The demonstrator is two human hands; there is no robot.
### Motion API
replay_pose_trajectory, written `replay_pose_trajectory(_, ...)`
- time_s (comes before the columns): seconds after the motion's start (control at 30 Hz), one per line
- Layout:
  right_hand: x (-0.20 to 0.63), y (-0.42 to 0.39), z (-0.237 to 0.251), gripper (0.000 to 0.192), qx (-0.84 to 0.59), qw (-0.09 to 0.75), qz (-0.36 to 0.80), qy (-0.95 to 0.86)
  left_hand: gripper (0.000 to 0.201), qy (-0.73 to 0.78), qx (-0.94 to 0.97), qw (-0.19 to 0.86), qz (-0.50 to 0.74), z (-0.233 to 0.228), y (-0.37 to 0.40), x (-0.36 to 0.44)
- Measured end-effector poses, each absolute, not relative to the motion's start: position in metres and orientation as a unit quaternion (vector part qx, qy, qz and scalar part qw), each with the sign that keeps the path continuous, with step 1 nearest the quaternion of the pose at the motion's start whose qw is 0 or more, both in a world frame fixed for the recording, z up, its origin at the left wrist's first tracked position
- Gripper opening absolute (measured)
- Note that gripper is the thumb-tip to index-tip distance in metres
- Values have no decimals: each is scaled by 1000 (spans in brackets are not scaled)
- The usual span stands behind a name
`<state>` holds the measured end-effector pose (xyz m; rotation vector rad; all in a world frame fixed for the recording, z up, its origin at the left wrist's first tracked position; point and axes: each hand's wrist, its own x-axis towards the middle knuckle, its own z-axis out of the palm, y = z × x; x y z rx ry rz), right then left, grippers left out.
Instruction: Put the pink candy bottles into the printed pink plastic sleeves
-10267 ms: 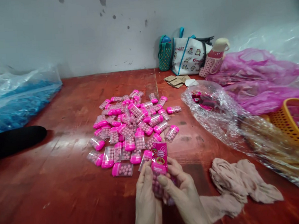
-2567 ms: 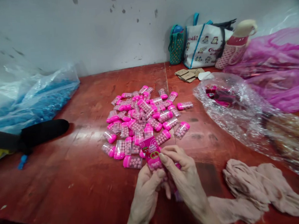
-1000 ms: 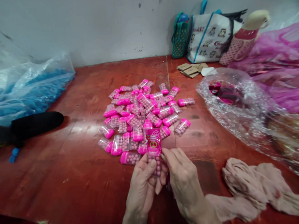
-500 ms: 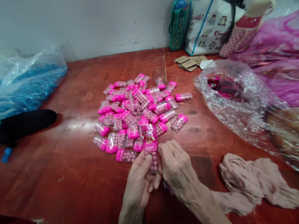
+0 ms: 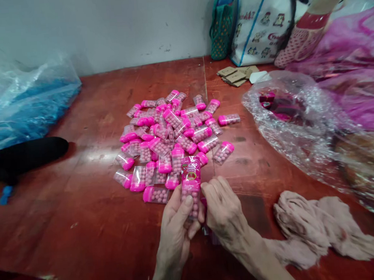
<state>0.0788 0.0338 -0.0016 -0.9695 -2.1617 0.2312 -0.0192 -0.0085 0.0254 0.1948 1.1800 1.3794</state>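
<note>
Pink candy container [image 5: 190, 186], labelled at its top, stands upright at lower centre of the frame, gripped between the left hand [image 5: 177, 226] and right hand [image 5: 224, 212]. Just above lies a heap of matching containers [image 5: 170, 137] on the red wooden floor [image 5: 83, 215].

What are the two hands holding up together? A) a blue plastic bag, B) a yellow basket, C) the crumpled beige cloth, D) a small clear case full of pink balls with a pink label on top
D: the left hand and the right hand both pinch the small clear case of pink balls with its pink label, just in front of the pile of pink-capped clear cases; the crumpled beige cloth lies untouched to the right.
</note>
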Motion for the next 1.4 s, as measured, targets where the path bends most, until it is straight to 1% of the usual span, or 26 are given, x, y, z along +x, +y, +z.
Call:
replay_pose_trajectory(0.13,80,33,-9,17,-374,378,87,-842,17,509,83,604,608,25,-10,-16)
replay_pose_trajectory(0.23,80,33,-12,14,-370,384,83,-842,15,507,84,598,615,23,-11,-14)
replay_pose_trajectory(0.43,81,33,-10,18,-344,410,68,-842,4,491,77,605,622,18,-14,-12)
replay_pose_trajectory(0.6,81,33,-18,18,-337,408,66,-846,6,489,83,616,612,15,-11,-12)
replay_pose_trajectory(0.7,75,32,-22,19,-334,413,68,-844,7,501,72,585,634,13,-7,-13)
replay_pose_trajectory(0.8,76,28,-11,21,-329,412,80,-846,13,510,60,551,658,11,-4,-16)
replay_pose_trajectory(0.87,89,23,2,20,-360,408,82,-835,12,508,72,563,648,10,-3,-17)
replay_pose_trajectory(0.9,101,20,7,20,-400,398,76,-822,12,506,78,571,642,9,-3,-17)
replay_pose_trajectory(0.93,115,16,10,19,-455,390,43,-799,12,505,85,578,636,9,-3,-17)
replay_pose_trajectory(0.97,131,12,10,26,-520,362,1,-774,13,503,90,585,630,9,-3,-18)
replay_pose_trajectory(1.03,163,4,1,51,-644,252,-81,-717,12,498,98,594,624,9,-4,-18)
replay_pose_trajectory(1.07,178,0,-7,56,-679,200,-109,-698,11,496,102,598,622,9,-5,-18)
replay_pose_trajectory(1.1,190,-2,-17,53,-687,169,-125,-696,11,493,107,603,619,9,-6,-17)
replay_pose_trajectory(1.17,207,-3,-36,43,-680,148,-127,-707,10,487,114,615,610,11,-9,-15)
replay_pose_trajectory(1.23,214,1,-46,41,-684,146,-130,-703,10,484,118,626,600,14,-13,-11)
replay_pose_trajectory(1.33,211,8,-40,41,-696,133,-106,-698,13,487,130,641,578,18,-19,-1)
replay_pose_trajectory(1.4,201,10,-26,41,-702,165,-65,-689,16,493,152,645,565,19,-24,5)
